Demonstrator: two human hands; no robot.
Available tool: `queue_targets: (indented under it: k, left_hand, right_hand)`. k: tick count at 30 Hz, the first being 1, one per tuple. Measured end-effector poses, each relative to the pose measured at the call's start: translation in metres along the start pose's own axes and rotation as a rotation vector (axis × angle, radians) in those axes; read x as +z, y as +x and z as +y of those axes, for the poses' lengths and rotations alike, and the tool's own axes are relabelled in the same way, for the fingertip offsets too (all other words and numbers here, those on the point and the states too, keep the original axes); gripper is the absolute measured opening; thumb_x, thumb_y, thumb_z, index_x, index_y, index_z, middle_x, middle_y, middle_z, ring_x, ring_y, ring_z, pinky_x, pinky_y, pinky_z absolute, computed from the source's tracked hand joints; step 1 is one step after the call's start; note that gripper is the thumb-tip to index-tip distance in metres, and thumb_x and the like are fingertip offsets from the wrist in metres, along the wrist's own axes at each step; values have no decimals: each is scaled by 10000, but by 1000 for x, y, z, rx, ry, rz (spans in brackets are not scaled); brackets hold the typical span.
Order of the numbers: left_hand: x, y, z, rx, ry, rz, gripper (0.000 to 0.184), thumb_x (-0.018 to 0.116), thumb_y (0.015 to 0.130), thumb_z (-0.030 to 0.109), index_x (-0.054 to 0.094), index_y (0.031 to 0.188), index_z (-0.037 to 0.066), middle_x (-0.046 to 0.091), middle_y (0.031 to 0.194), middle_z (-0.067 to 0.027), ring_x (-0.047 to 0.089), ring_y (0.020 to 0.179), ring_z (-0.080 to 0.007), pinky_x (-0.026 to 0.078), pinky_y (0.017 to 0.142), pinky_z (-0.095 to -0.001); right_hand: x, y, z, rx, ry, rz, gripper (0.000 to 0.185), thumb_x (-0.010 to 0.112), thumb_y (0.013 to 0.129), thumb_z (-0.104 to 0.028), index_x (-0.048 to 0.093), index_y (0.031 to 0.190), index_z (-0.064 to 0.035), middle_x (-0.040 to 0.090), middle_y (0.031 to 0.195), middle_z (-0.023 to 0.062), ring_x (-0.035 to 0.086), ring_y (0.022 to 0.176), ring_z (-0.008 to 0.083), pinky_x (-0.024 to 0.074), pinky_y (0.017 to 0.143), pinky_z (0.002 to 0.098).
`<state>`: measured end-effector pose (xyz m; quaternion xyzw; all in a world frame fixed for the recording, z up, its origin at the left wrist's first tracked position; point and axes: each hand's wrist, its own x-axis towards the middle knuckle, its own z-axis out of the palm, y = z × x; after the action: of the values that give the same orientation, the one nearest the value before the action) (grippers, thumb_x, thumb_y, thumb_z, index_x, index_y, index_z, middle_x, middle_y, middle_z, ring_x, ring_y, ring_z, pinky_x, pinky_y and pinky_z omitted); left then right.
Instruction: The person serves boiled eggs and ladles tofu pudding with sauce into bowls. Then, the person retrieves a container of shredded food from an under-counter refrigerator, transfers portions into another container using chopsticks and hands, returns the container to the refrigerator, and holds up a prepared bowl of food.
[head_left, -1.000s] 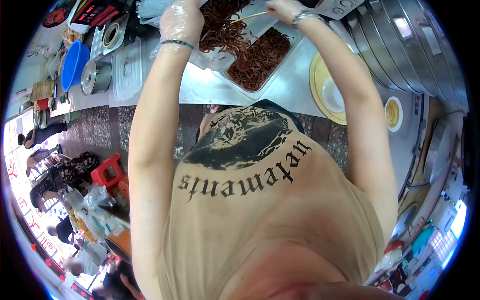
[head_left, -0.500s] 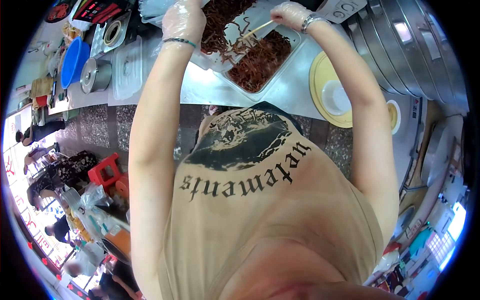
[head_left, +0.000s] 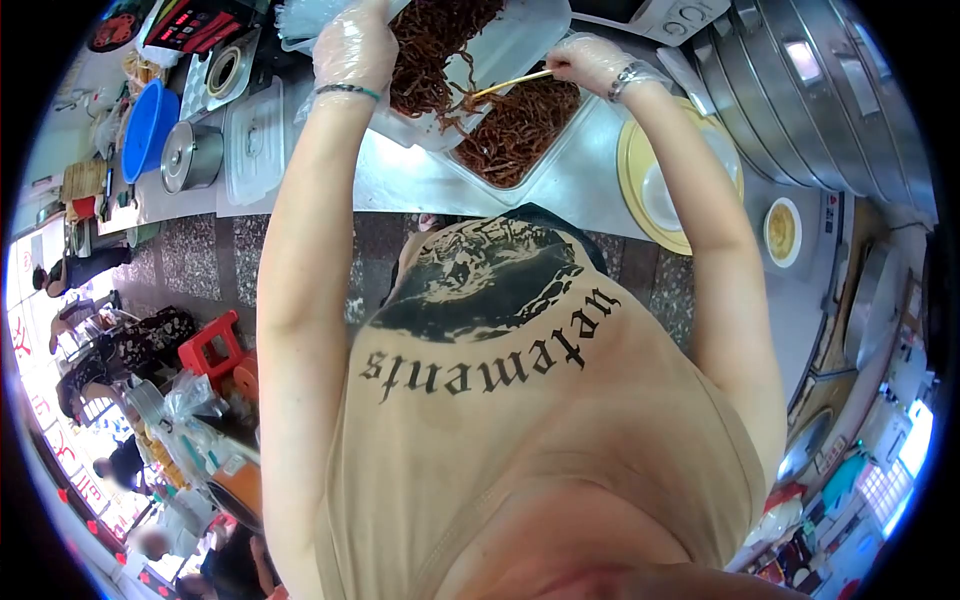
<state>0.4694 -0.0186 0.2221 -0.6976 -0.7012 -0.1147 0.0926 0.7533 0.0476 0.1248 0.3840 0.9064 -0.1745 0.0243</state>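
One tub (head_left: pixel 515 52) of brown strips (head_left: pixel 430 62) tilts, held by the left hand (head_left: pixel 356 48), over a lower tub (head_left: pixel 557 145) on the surface (head_left: pixel 395 185); the right hand (head_left: pixel 588 66) pinches chopsticks (head_left: pixel 515 83), tips touching strips.

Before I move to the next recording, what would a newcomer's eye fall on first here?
Probably the tan shirt with black lettering, filling the middle. Next come the dark brown strips in clear containers at top centre, flanked by a gloved left hand and a gloved right hand holding a stick. The blue basin, upper left, also stands out.
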Motion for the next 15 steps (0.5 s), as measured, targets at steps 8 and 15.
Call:
queue_targets:
  k: [8,15]
  left_hand:
    - [-2,1,-2,38,11,32,150,516,820,89,609,937,74,643,929,-189,604,912,-395,488,783,-469]
    - [-6,3,2,-4,24,-23,143,530,811,77,607,930,60,645,927,-186,610,912,-386,493,799,-458]
  right_hand:
    - [34,11,-40,205,100,126,188,578,851,-252,649,948,-108,653,885,129,619,858,321,492,744,421]
    - [2,-19,-39,129,209,50,215,582,837,-239,687,972,-108,656,858,133,630,819,298,504,757,395]
